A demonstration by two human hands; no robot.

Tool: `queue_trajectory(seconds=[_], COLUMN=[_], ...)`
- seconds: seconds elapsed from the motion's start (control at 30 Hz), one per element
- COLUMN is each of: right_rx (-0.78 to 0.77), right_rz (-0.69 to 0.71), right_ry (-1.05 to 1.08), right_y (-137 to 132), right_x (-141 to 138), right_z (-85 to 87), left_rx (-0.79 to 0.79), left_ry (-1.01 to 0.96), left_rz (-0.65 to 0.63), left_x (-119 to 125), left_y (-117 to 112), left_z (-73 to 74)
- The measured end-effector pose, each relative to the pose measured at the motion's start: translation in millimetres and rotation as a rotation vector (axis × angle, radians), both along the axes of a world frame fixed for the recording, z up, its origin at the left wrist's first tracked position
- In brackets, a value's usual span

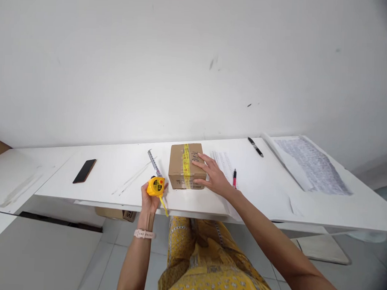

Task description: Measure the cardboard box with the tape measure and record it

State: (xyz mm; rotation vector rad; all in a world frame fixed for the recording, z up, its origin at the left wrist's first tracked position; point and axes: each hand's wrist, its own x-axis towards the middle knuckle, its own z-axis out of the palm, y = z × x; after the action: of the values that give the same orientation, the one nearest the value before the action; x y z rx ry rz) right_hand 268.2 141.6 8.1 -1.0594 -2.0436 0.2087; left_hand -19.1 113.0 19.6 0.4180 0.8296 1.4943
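Observation:
A small cardboard box [181, 165] with a strip of yellow tape over its top sits near the front edge of the white table [115, 176]. My right hand [213, 175] rests on the box's right side, fingers spread flat. My left hand [150, 196] grips a yellow tape measure [155, 186] just left of the box. Its metal blade [154, 162] runs out along the box's left side toward the wall. A yellow strap hangs from the case.
A dark phone [84, 171] lies at the table's left. A pink pen [234, 178] lies on a printed sheet [224, 162] right of the box. A black pen [255, 147] and a large printed paper [311, 164] sit further right. The wall stands close behind.

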Motion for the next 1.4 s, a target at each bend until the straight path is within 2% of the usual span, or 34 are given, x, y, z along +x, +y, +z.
queue_trajectory(seconds=[0.13,0.23,0.3,0.43,0.5,0.57,0.63,0.7,0.87,1.17,1.3,1.4], right_rx=[0.09,0.057,0.009,-0.106,-0.136,-0.148,-0.157,-0.163,-0.15,-0.084,-0.044,-0.055], right_rz=[-0.082,-0.14,-0.166,-0.213,-0.195,-0.156,-0.142,-0.152,-0.115,-0.088,-0.074,-0.06], right_ry=[0.015,0.029,0.058,0.15,0.195,0.227,0.246,0.248,0.187,0.021,-0.066,-0.093], right_y=[0.4,6.7,17.2,47.0,60.1,69.4,75.3,79.0,85.9,93.8,97.2,100.4], right_x=[-9.8,-15.8,-19.2,-23.9,-25.5,-26.6,-26.7,-25.7,-19.9,-15.9,-15.1,-13.6], right_z=[-2.8,11.2,27.8,63.5,74.2,78.3,78.1,77.2,82.3,87.9,91.0,94.2], left_rx=[-0.025,-0.022,-0.011,0.106,0.163,0.158,0.104,0.057,0.035,0.027,0.046,0.119], left_ry=[-0.062,-0.07,-0.07,0.025,0.116,0.201,0.254,0.278,0.286,0.319,0.338,0.389], left_rz=[-0.033,-0.042,-0.057,-0.036,-0.026,-0.057,-0.121,-0.173,-0.234,-0.338,-0.355,-0.347], left_x=[17.2,16.9,13.9,12.4,17.0,25.5,36.9,48.9,68.6,67.2,67.3,68.5], left_y=[4.1,7.0,11.9,19.5,16.9,10.5,4.0,0.5,5.7,18.8,21.5,18.9], left_z=[-4.6,5.4,19.7,60.7,78.3,87.6,87.9,82.2,68.5,69.0,59.5,49.4])
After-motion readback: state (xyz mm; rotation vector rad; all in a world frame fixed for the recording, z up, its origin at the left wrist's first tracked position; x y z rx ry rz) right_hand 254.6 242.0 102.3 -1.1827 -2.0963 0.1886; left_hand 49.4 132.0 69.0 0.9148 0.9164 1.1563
